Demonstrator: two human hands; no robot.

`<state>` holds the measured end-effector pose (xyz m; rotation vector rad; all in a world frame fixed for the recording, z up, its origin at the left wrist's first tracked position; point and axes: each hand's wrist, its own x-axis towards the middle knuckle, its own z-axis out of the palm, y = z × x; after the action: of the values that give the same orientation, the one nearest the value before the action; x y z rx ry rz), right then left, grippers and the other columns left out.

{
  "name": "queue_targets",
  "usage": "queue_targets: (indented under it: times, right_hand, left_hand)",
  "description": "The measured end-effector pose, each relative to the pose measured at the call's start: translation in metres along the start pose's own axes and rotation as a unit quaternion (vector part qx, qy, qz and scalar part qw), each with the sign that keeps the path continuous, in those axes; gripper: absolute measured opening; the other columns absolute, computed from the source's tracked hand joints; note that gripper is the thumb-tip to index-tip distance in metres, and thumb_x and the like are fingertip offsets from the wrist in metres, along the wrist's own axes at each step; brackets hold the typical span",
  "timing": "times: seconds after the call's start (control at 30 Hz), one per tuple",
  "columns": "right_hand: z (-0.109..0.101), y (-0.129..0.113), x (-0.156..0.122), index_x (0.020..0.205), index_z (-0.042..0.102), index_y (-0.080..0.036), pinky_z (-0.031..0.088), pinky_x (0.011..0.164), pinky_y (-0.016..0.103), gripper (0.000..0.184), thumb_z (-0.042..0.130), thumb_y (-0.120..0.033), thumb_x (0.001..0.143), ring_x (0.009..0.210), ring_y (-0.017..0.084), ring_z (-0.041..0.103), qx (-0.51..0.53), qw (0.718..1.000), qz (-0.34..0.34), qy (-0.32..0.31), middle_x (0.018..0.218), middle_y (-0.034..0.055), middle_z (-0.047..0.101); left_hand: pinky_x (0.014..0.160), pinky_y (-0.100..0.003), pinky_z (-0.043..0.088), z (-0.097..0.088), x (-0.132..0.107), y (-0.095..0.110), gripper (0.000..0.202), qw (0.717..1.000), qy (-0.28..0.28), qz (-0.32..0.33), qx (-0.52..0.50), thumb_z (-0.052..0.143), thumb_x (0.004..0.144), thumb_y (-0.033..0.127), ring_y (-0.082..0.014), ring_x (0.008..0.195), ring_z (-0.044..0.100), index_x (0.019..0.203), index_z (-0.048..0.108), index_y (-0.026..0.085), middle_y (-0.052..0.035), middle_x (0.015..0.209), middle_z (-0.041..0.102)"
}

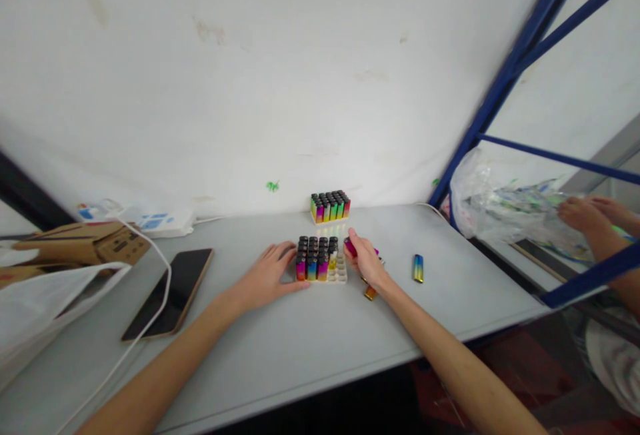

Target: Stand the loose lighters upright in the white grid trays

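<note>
A white tray [339, 275] holds several upright lighters [313, 265] with black tops and rainbow-coloured bodies; bare slots show on its right side. My left hand [273, 275] rests at the tray's left side, thumb along the front edge and fingers behind, apart from each other around it. Just right of the tray, my right hand [365, 258] is closed on a purple lighter [350, 246]. Beneath that hand, an orange-gold lighter [371, 293] lies on the table, partly hidden. A blue and yellow lighter [419, 268] lies farther right.
A second tray of lighters [331, 207] stands by the wall. On the left are a phone [170, 295], a white cable [163, 258], a cardboard box [95, 242] and a white bag [45, 308]. Past the blue frame [480, 115], another person's hands [585, 215] touch clear plastic bags [500, 198].
</note>
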<state>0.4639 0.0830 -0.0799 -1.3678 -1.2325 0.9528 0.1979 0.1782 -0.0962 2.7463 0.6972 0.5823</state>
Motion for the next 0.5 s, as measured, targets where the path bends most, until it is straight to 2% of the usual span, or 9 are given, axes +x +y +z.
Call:
queue_targets:
  times: [0.17,0.27,0.37,0.5]
  right_hand:
    - [-0.0004,-0.0030,-0.0011,0.052,0.031,-0.028,0.026,0.047,0.030,0.062,0.032,-0.067,0.100,0.045,0.014,0.029,-0.038,0.999,0.001,0.006,0.046,-0.0030,0.029]
    - [0.0000,-0.0023,-0.0022,0.052,0.031,-0.028,0.028,0.048,0.030,0.058,0.033,-0.061,0.100,0.045,0.014,0.031,-0.061,0.998,-0.004,0.005,0.046,-0.0029,0.029]
    - [0.0006,-0.0005,-0.0013,0.053,0.034,-0.027,0.028,0.049,0.030,0.061,0.033,-0.065,0.100,0.045,0.014,0.032,-0.059,0.998,-0.006,0.007,0.048,-0.0031,0.031]
    - [0.0003,0.0010,0.0015,0.057,0.040,-0.026,0.028,0.049,0.030,0.071,0.029,-0.084,0.098,0.046,0.014,0.031,-0.025,0.999,0.005,0.021,0.048,-0.0049,0.030]
  left_hand:
    - [0.121,-0.056,0.047,0.0018,0.0001,-0.0018,0.076,1.000,0.011,0.003,0.001,0.063,0.092,0.080,-0.0377,0.134,0.062,0.141,0.064,0.022,-0.0169,0.148,0.064]
    - [0.122,-0.058,0.045,0.0028,0.0003,-0.0027,0.078,1.000,0.004,-0.002,0.005,0.061,0.092,0.082,-0.0388,0.136,0.061,0.141,0.064,0.020,-0.0184,0.149,0.063]
    - [0.123,-0.057,0.045,0.0023,0.0005,-0.0023,0.078,1.000,-0.002,-0.003,0.007,0.061,0.092,0.081,-0.0390,0.137,0.060,0.140,0.064,0.020,-0.0188,0.149,0.063]
    - [0.124,-0.056,0.043,0.0003,0.0005,-0.0007,0.076,1.000,-0.001,-0.001,0.010,0.062,0.093,0.080,-0.0379,0.138,0.061,0.140,0.064,0.020,-0.0180,0.148,0.063]
